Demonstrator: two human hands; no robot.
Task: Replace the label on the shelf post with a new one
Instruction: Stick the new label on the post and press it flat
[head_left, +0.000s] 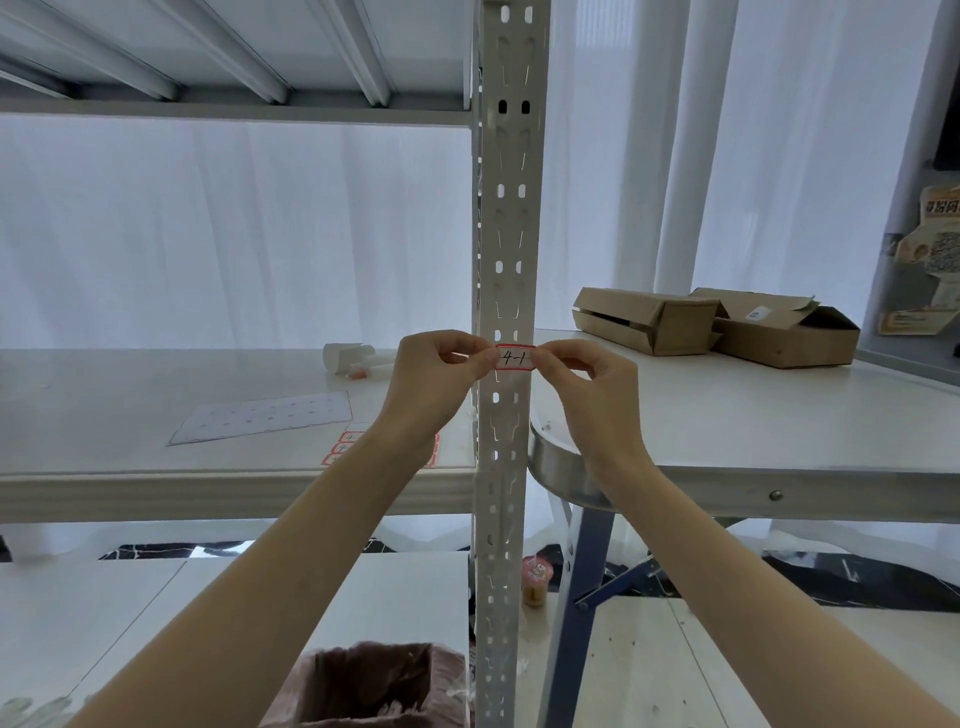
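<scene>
**New label going onto the post**

We pinch the label (514, 358) marked 4-1 by its ends, left hand (439, 371) and right hand (587, 382), against the shelf post (506, 234); next, we judge, level it and press it flat.

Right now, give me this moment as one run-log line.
step: placing label | label: "4-1", red border, held against shelf post | left hand: pinching left end | right hand: pinching right end

Shelf (156, 374) left of post (506, 234) mostly open; sticker sheets (265, 418), white bottle (348, 357) occupy middle
</scene>
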